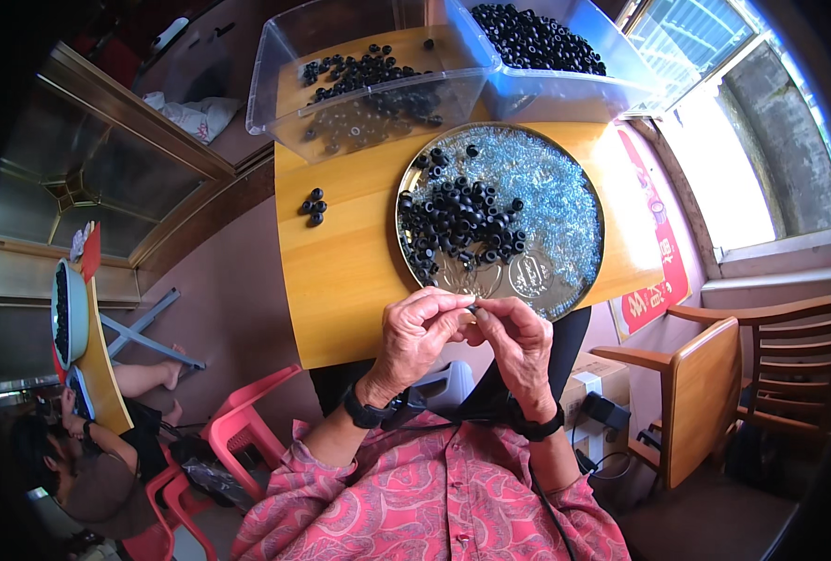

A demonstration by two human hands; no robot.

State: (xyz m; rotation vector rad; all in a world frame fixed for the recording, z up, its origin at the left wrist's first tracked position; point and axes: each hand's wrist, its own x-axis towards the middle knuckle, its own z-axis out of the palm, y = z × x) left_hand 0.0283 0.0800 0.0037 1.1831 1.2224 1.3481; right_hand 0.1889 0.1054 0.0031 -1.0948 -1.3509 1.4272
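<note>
Both hands meet over the near rim of a round metal tray. My left hand and my right hand are closed in pinches, fingertips nearly touching, around a small dark piece. Fingers cover most of it, so its exact kind does not show. On the tray's left side lies a heap of small round black caps with hollow openings. Many tiny clear bluish pieces spread over its right side.
Several black caps sit on the wooden table, left of the tray. Behind stand a clear bin of scattered caps and a fuller bin. A wooden chair is at right, a red plastic chair at left; another person sits beyond.
</note>
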